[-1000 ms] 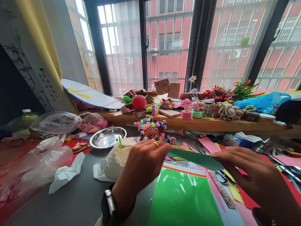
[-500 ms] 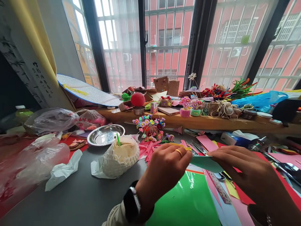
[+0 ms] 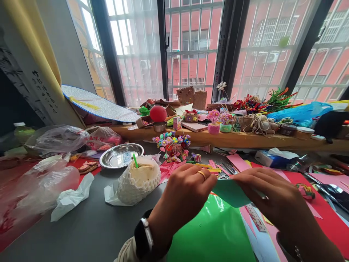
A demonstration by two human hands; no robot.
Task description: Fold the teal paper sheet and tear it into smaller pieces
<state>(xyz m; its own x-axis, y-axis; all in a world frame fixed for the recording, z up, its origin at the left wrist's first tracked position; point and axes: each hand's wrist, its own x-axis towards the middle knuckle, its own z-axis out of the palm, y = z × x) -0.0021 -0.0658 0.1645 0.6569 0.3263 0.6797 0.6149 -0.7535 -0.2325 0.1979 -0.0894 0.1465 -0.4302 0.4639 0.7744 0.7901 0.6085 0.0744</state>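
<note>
Between my two hands a sheet of green paper [image 3: 231, 193] is held up by its top edge, above the table. My left hand [image 3: 189, 193], with a ring and a watch, grips its left end with bent fingers. The right end is pinched by my right hand [image 3: 272, 196], whose fingertips lie along the top edge. Thumbs and some fingertips are hidden behind the hands. Beneath the paper lies a glossy green sheet [image 3: 212, 233]. Scissors [image 3: 224, 175] rest just beyond my left fingertips, and a patterned ruler [image 3: 256, 218] lies below my right hand.
To the left stand a netted coconut [image 3: 143, 178] with a green straw and a steel plate [image 3: 121, 156]. Pink paper strips and a bunch of small flowers [image 3: 174, 145] lie ahead. Red paper [image 3: 308, 193], a phone [image 3: 334, 193] and a tissue box [image 3: 272, 160] are on the right.
Both hands have shifted slightly left with the green paper, and more of its face now shows below my right fingers. The view has turned a little.
</note>
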